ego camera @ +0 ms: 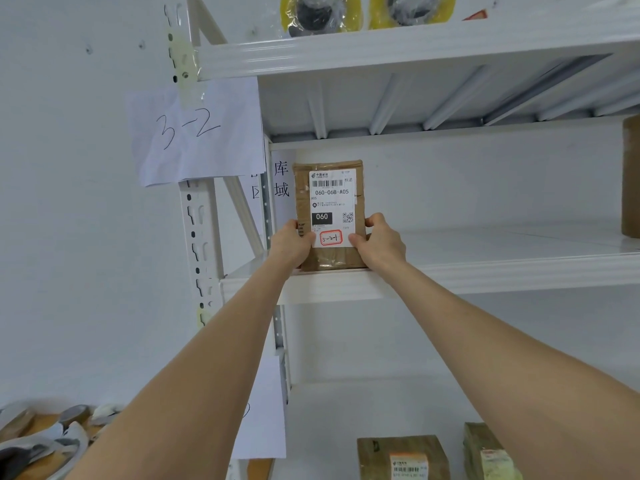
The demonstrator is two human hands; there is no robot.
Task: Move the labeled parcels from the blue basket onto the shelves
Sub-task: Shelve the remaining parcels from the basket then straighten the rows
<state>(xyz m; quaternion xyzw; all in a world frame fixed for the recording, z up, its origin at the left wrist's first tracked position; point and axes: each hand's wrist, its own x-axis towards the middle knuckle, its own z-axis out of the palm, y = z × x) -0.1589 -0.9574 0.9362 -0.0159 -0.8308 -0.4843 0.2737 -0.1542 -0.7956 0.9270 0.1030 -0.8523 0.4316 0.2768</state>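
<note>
From the head camera, a brown parcel point(329, 216) stands upright on its lower edge at the front left corner of the white shelf point(485, 271), its printed label facing outward, probably so the small red-bordered sticker near the bottom can be read from the aisle. A paper sign point(194, 133) marked "3-2" hangs on the upright post just left of this level, and the sticker's handwriting seems to match it, though it is too small to be sure.

The left hand point(291, 242) grips the parcel's lower left edge and the right hand point(379, 242) the lower right, fingers closed narrowly around the sides, thumbs on the front face. The parcel sits between the two hands, its base touching the shelf lip. Two more parcels point(403, 457) lie on the level below.
</note>
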